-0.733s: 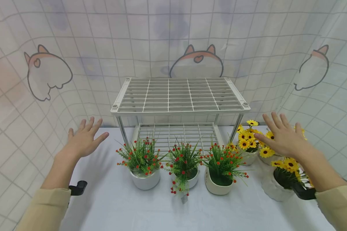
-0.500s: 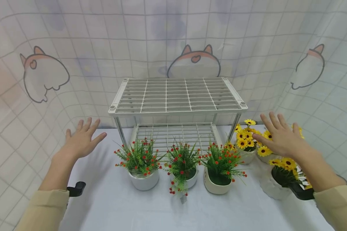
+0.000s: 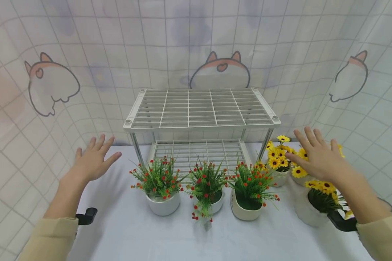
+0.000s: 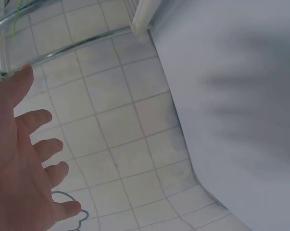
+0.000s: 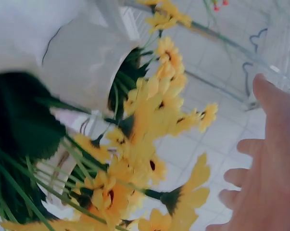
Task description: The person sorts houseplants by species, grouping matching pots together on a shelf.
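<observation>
My left hand point(image 3: 90, 162) hovers over the table's left side with its fingers spread, holding nothing. The right hand point(image 3: 323, 159) hangs above several pots of yellow flowers point(image 3: 278, 159), fingers spread and nothing in them. In the right wrist view, yellow blooms point(image 5: 154, 106) lie beside the fingers, apart from them. Between the hands stand three pots of red-flowered plants: a round white pot point(image 3: 163, 204) on the left, a small white pot point(image 3: 217, 206) in the middle and a cream pot point(image 3: 245, 210) on the right. Their leaves hide part of the rack's lower shelf point(image 3: 199, 148).
Behind the red-flowered plants stands a two-tier white rack point(image 3: 202, 108) on metal posts. A white cloth covers the table point(image 3: 170, 243). A grid-patterned curtain point(image 3: 170, 47) with cartoon animals closes off the back and sides. A ruffled white pot point(image 3: 308, 214) stands at the front right.
The whole view shifts slightly as the head moves. Both hands stay spread in nearly the same places, and the pots and rack have not moved.
</observation>
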Available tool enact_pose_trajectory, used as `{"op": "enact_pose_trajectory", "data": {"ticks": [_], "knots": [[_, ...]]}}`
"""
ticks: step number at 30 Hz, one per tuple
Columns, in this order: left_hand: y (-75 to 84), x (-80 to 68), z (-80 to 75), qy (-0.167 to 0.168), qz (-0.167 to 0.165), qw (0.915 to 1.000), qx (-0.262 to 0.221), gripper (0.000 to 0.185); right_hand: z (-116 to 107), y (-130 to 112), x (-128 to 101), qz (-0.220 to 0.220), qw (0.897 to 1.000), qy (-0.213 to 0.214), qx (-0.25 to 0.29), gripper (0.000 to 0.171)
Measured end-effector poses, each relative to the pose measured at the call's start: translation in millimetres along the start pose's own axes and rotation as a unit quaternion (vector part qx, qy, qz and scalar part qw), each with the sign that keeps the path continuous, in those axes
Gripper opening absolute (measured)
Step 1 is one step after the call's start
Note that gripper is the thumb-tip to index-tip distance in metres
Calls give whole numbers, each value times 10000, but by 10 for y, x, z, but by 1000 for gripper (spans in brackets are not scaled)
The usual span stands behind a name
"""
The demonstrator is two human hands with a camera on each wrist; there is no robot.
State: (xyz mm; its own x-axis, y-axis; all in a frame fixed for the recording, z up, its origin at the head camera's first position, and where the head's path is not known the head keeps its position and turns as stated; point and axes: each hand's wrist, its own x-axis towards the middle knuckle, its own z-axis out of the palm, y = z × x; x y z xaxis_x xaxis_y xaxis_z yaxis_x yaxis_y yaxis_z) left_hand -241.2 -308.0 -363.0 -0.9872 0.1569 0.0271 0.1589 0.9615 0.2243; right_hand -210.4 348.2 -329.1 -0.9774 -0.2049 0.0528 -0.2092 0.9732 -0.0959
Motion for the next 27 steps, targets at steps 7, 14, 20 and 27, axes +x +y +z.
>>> {"op": "enact_pose_trajectory", "data": {"ticks": [7, 14, 20, 27], "knots": [[102, -51, 3, 445, 244, 9986, -159, 76, 4, -225, -186, -475, 9939, 833, 541, 77], [289, -83, -76, 1152, 542, 9887, -788, 67, 149, -416, -405, -832, 9770, 1607, 1130, 60], [483, -121, -128, 1863, 771, 9535, -2239, 56, 301, -613, -550, -1163, 9546, 2396, 1333, 51], [681, -100, -188, 2076, 636, 9008, -3761, 50, 466, -768, -730, -894, 9346, 2607, 2248, 65]]}}
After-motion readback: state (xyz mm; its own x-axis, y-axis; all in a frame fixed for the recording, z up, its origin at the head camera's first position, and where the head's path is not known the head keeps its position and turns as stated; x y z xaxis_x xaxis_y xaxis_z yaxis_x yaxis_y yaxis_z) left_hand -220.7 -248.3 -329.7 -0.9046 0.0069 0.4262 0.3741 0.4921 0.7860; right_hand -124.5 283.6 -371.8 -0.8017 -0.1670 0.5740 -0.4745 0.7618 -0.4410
